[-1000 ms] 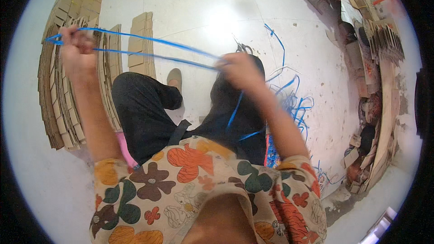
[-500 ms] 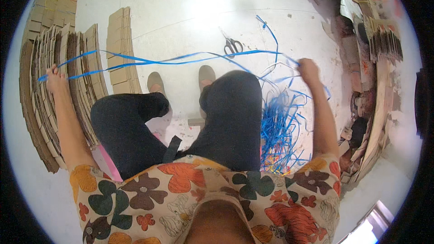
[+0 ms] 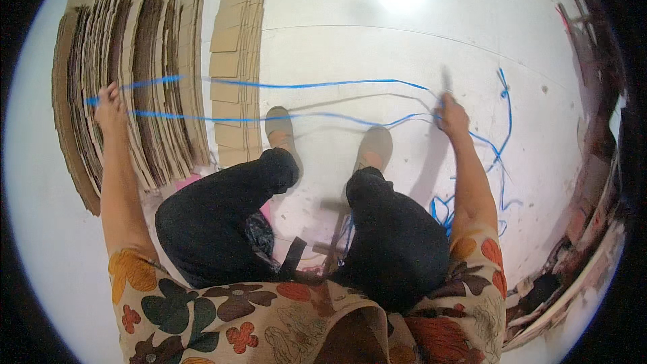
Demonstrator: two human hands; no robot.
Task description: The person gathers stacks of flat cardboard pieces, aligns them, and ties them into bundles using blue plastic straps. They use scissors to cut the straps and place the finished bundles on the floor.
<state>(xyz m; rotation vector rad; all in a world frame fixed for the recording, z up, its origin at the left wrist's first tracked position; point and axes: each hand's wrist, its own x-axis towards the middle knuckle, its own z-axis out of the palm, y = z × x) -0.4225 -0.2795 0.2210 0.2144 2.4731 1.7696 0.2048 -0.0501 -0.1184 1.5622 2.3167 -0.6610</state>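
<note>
Pale, glossy concrete floor is spreading under a seated person, with flattened brown cardboard box blanks standing fanned in rows at the left and a tangle of loose blue strap lying at the right. A thin blue plastic strapping band is running in two strands between the outstretched arms, above the grey shoes. The left hand is pinching one end against the cardboard edges, fingers pressed together. The right hand is closing around the other end, though blur is hiding whether its fingers are fully clamped. Likely risks: the taut band is slipping out of a loose grip, snagging on a shoe or the cardboard edges, or twisting into the loose coils.
</note>
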